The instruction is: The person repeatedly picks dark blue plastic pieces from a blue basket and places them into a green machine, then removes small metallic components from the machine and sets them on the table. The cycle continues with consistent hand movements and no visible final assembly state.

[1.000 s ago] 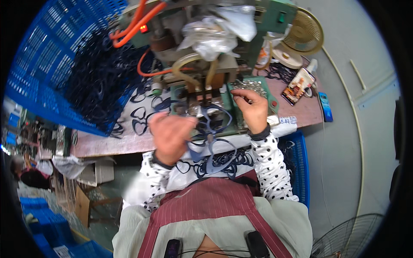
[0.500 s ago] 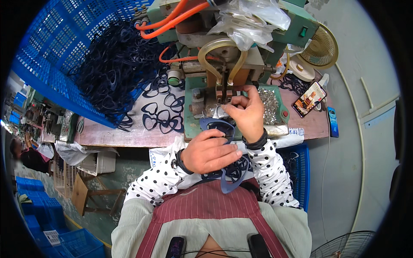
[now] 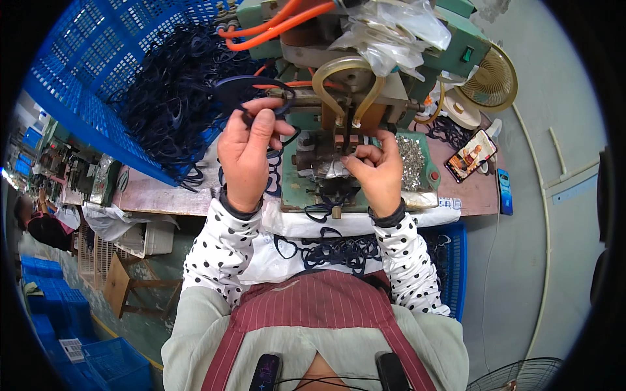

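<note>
My left hand [image 3: 248, 156] is raised on the left of the green machine [image 3: 297, 186], its thumb and fingers closed on a dark blue looped piece [image 3: 228, 91]. The piece looks thin and has rounded openings. My right hand [image 3: 379, 171] is at the machine's metal tooling head [image 3: 347, 142], thumb and fingers pinched together. Whatever lies between those fingertips is too small to make out. Below the head, another dark looped piece [image 3: 318, 212] hangs at the machine's front edge. Small shiny metal parts [image 3: 409, 159] fill a tray just right of my right hand.
A big blue basket [image 3: 72, 85] heaped with dark loops [image 3: 163, 104] stands at left. More loops [image 3: 345, 251] lie on white sheeting before me, beside a blue crate [image 3: 456, 267]. Orange hoses [image 3: 280, 26] cross above. A phone [image 3: 471, 155] and round fan [image 3: 489, 78] are at right.
My left hand has moved up and leftward from in front of the machine, carrying the dark blue looped piece. My right hand stays at the tooling head, fingers still pinched.
</note>
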A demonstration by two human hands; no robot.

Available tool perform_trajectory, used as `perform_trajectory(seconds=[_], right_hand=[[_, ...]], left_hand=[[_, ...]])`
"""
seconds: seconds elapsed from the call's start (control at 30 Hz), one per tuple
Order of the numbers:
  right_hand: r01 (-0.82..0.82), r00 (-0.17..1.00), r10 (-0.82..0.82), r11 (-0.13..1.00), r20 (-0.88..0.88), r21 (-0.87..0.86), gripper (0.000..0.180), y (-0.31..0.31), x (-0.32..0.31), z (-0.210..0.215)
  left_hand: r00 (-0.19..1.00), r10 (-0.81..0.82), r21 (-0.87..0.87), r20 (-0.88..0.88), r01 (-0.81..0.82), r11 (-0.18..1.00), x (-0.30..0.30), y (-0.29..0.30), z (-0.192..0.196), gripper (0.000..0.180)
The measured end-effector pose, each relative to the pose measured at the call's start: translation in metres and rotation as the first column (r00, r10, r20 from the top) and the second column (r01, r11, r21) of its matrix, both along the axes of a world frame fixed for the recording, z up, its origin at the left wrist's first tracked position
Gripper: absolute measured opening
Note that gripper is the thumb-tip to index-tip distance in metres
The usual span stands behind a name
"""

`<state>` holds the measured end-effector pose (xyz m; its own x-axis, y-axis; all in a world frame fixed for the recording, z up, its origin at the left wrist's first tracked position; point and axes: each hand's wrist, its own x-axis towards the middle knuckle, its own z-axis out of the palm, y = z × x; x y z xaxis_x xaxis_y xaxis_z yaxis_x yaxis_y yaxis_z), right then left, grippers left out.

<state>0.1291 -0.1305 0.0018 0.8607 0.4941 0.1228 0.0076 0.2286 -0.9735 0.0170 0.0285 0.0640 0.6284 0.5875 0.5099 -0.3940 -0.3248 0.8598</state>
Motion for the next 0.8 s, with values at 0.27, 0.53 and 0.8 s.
perform_trajectory(seconds=[0.27,0.53,0.8], right_hand=[[0.055,0.995,-0.052,0.998,0.082,-0.028,0.056,0.0,0.002,-0.005],[0.773,0.579,-0.307,0.502,0.755,-0.388,0.031,-0.076,0.095,-0.086],[0.736,0.518,0.049,0.483,0.854,-0.474,0.019,-0.085,0.08,-0.101]], left_hand=[[0.972,-0.214,0.815,0.099,0.044,0.578,-0.01,-0.031,-0.045,0.04],[0.882,-0.47,0.791,-0.028,0.307,0.529,0.007,-0.047,-0.079,0.039],[0.902,-0.432,0.805,-0.012,0.265,0.53,0.005,-0.048,-0.08,0.037]])
